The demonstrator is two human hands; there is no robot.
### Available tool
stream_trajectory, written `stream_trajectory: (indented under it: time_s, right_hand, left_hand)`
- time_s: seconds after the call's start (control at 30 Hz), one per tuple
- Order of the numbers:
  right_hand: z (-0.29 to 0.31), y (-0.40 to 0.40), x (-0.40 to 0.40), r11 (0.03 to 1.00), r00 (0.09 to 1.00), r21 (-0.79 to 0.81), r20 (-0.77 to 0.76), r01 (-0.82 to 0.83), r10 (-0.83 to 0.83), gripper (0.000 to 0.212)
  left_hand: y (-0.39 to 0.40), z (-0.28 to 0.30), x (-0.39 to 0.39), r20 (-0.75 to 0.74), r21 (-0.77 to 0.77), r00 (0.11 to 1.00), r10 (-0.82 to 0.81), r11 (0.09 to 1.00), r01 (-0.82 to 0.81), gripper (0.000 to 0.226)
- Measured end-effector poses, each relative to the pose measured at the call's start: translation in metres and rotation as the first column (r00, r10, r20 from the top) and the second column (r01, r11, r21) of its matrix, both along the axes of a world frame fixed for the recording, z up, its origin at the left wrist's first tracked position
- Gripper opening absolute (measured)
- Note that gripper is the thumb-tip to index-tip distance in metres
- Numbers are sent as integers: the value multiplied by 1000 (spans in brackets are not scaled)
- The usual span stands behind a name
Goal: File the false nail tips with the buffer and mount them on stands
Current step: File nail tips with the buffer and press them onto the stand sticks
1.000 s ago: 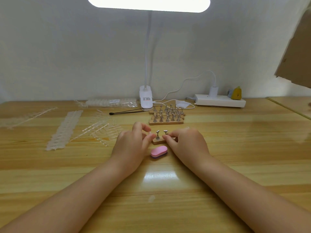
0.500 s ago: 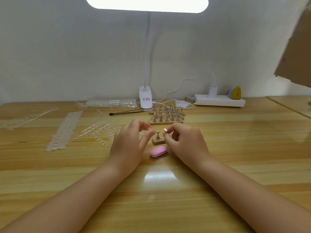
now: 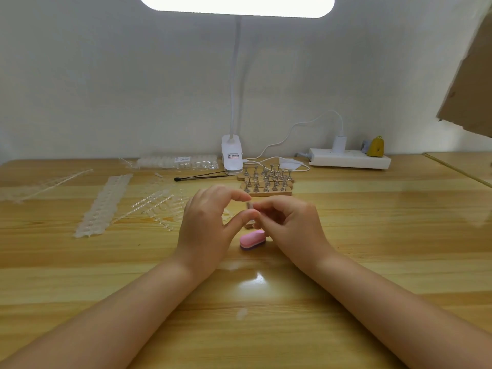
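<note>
Both hands met just above the table, fingertips nearly touching. The right hand had its fingers curled and pinched a small grey metal stand at the tip, held upright in the air. The left hand arched beside it, index finger curved over the top and thumb reaching up toward the stand; whether it held a nail tip between them I could not tell, the bit there was too small and clear to make out.

Under the hands a small wooden base peeked out, mostly hidden. Just in front of it, toward the person, lay the buffer, a pink oval block with a darker purple underside, flat on the table and touching neither hand.

Behind the hands sat the wooden racks, several strips lying side by side, each carrying a row of little metal stands standing upright. I could not see nail tips on them.

To the left, clear nail tips lay in a long strip on the wood, with thinner clear sprues scattered between that strip and the left hand. Farther back a plastic bag of more tips lay against the wall, beside a white lamp clamp. A black stick lay in front of the clamp, and a white power strip sat at the right.
</note>
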State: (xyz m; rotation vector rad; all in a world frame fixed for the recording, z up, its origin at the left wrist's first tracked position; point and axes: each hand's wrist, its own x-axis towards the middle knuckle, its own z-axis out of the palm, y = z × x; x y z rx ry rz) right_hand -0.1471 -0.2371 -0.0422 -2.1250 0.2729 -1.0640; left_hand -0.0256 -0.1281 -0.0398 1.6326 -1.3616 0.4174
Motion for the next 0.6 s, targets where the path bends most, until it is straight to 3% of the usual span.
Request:
stream_trajectory:
  time_s: [0.3,0.6]
  right_hand:
    - [-1,0,0,1000,999,-9,32,-4,4,10]
    - [-1,0,-2,998,999,-52,33,-20,21,10]
  left_hand:
    - [1,1,0,-28,17,1000,-6,1000,6,29]
    - [-1,2,0,-245,-41,964,-100,995,93,21]
